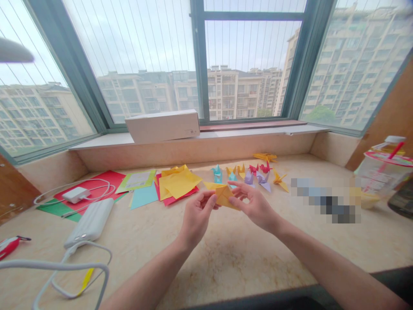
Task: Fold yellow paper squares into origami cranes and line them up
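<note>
A partly folded piece of yellow origami paper [223, 196] is held up above the counter between both hands. My left hand [200, 211] pinches its left edge between thumb and fingers. On the opposite side, my right hand [253, 204] grips the paper's right edge, thumb in front. Behind the hands stand several small folded paper cranes: a blue crane [217, 174], a purple crane [263, 181], a red crane [266, 167] and a yellow crane [280, 180]. Loose yellow sheets [179, 183] lie beyond my left hand.
Red paper [109, 176], light-blue paper [144, 196], a white charger [76, 194] and a power bank [90, 222] with cables lie left. A white box [163, 125] rests on the window ledge. A plastic cup [377, 176] with a red straw stands right, near a pixelated patch.
</note>
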A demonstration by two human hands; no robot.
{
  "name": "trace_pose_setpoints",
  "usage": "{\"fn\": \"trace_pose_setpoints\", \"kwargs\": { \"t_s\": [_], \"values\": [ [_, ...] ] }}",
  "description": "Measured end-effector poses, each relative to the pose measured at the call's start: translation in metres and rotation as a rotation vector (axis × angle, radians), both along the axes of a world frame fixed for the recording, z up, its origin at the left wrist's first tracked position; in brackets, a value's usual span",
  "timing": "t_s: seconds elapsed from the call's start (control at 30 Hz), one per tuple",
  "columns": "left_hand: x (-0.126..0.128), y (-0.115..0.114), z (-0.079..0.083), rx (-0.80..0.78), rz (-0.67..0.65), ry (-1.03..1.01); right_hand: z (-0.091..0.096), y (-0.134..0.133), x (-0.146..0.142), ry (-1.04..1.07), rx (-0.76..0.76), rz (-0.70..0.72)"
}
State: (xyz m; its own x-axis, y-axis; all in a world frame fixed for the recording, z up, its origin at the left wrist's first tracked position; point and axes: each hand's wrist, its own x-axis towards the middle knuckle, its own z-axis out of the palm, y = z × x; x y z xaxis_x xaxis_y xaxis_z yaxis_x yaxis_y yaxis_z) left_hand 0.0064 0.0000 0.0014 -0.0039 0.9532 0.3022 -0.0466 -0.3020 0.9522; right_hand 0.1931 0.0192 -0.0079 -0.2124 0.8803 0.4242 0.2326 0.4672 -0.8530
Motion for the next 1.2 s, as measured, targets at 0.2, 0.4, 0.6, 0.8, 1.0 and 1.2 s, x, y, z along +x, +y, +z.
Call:
{"fn": "trace_pose_setpoints", "kwargs": {
  "t_s": [0.2, 0.4, 0.6, 0.8, 1.0, 1.2],
  "values": [
    [-0.001, 0.002, 0.000, -0.012, 0.004, -0.052, 0.001, -0.005, -0.001, -0.103, 0.193, -0.068],
    [0.000, 0.000, -0.003, 0.043, -0.039, -0.064, -0.001, -0.007, -0.001, -0.234, 0.274, -0.033],
    [-0.001, 0.002, -0.007, 0.026, -0.070, 0.042, -0.004, -0.006, -0.002, -0.282, 0.355, -0.077],
    [0.001, 0.002, -0.006, 0.050, -0.087, -0.023, -0.002, -0.010, -0.004, -0.236, 0.358, -0.096],
    [0.000, -0.001, -0.001, 0.017, -0.085, 0.058, -0.003, -0.007, -0.002, -0.096, 0.325, -0.121],
    [-0.001, -0.005, 0.005, -0.047, -0.098, 0.055, -0.001, -0.010, -0.004, -0.045, 0.295, -0.052]
  ]
}}
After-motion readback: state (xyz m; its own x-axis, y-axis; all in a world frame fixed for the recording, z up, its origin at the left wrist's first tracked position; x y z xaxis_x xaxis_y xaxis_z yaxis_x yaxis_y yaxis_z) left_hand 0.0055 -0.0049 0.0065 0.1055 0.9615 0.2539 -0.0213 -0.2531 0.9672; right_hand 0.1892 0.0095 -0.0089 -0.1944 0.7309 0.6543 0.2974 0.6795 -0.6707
